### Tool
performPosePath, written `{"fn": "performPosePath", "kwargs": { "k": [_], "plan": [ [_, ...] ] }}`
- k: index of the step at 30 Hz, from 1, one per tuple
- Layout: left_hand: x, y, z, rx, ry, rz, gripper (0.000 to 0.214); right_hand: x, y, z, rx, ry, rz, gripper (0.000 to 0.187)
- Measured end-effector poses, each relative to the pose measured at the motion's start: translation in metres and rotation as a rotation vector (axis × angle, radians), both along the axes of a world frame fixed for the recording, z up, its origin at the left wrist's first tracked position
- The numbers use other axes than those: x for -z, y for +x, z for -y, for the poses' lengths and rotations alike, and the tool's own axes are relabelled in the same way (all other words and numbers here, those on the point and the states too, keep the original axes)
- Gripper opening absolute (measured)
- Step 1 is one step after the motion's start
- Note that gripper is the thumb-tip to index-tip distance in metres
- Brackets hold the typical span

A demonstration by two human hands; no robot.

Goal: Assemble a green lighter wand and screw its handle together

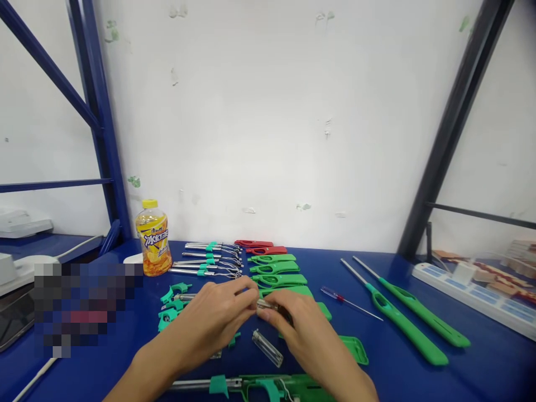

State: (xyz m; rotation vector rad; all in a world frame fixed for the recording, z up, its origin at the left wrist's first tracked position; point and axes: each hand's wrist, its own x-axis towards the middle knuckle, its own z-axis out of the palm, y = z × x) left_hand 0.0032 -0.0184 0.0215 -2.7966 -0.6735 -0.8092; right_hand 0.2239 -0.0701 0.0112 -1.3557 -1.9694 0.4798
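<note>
Right grip: my right hand [304,321] is clamped, thumb and fingers pinching a small clear piece [267,305], partly covered by my fingers.
Left grip: my left hand [228,306] has its fingertips brought together at the other end of that piece (whether they pinch or merely touch it, I cannot tell).
Where the piece is: between my two hands, above the middle of the blue table [389,363].
Under my hands: a clear cartridge [268,348] lies slanted on the table, apart from my fingers.
Nearest me: an open green casing [312,385] with a metal tube [190,385] running out to the left and a teal trigger [273,389] in it.
Left of centre: loose teal parts [168,317], partly behind my left forearm; farther back, a row of metal rods [195,271] with wires at their right ends.
Behind my hands: green handle shells [290,267] in a column, red handle shells [262,244] beyond them.
To my right: a screwdriver [350,302], then two long green lighters [412,329] side by side.
Back left: a yellow-capped bottle [154,243], upright near the wall.
</note>
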Motion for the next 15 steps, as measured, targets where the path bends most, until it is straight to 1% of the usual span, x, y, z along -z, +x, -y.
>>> {"fn": "performPosePath", "kwargs": {
  "k": [3, 7, 9, 11, 15],
  "plan": [
    [-0.006, 0.002, 0.004, 0.035, 0.008, 0.231, 0.021, -0.005, 0.007, 0.000, -0.010, -0.006, -0.076, 0.030],
    [-0.015, 0.001, 0.006, -0.073, 0.016, 0.562, 0.015, -0.009, 0.021, -0.001, 0.043, -0.008, -0.187, 0.041],
    [-0.019, 0.001, 0.006, -0.121, -0.024, 0.653, 0.013, -0.010, 0.025, -0.001, 0.042, -0.032, -0.230, 0.045],
    [-0.022, 0.002, 0.008, -0.137, -0.080, 0.704, 0.013, -0.010, 0.025, 0.000, 0.021, -0.065, -0.265, 0.047],
    [-0.020, 0.005, 0.013, -0.150, -0.217, 0.796, 0.008, -0.013, 0.014, 0.005, -0.064, -0.138, -0.320, 0.051]
  ]
}}
